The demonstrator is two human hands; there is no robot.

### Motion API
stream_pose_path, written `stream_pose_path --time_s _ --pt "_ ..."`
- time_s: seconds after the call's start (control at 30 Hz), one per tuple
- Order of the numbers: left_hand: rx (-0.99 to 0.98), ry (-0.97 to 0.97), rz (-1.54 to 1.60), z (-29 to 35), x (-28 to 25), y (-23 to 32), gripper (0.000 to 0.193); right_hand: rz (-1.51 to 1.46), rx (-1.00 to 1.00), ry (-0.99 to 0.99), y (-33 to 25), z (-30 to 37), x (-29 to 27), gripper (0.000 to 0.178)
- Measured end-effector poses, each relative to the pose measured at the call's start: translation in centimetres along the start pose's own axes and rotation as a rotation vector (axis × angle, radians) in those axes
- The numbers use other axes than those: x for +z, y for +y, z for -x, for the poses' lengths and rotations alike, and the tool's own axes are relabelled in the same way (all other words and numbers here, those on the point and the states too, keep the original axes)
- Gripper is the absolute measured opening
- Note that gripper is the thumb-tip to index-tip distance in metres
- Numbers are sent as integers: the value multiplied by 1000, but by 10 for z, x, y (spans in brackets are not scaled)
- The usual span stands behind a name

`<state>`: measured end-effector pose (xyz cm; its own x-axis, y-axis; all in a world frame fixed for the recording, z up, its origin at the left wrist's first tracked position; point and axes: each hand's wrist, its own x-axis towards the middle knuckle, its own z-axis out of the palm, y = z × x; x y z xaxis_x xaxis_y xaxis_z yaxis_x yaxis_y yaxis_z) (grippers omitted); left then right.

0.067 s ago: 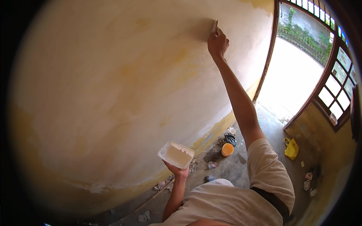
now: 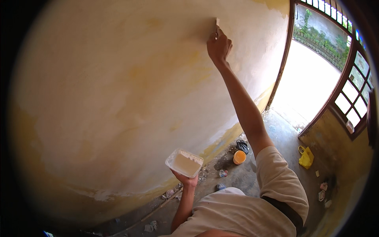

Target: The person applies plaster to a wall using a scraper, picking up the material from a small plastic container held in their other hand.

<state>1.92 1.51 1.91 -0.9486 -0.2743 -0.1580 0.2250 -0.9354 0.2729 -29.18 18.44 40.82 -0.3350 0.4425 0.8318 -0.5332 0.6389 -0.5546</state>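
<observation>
My right hand is raised high with the arm stretched out, its fingers closed around a putty knife. The knife shows nearly edge-on, against or very close to the wall, which is patched with whitish filler over yellow paint. Lower down, my left hand supports a rectangular white plastic tub from beneath and its near side. Pale, smooth putty lies in the tub, and smears coat its inner rim. Most of the left fingers are hidden under the tub.
An orange bucket stands on the grey floor beside a black plastic bag. A yellow bag lies near the right wall. Debris and a thin pole line the wall's foot. A bright doorway opens at the right.
My right hand has moved a little to the left along the wall with the putty knife. The left hand and tub have stayed practically in place.
</observation>
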Motion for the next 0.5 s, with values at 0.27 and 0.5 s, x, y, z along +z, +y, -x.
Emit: stream_pose_path --time_s 0.27,0.5 --pt "47 11 27 14 31 3 53 -234 -627 -150 -134 103 13 53" --pt "31 -12 81 8 22 7 55 -453 -756 -217 -104 88 -22 48"
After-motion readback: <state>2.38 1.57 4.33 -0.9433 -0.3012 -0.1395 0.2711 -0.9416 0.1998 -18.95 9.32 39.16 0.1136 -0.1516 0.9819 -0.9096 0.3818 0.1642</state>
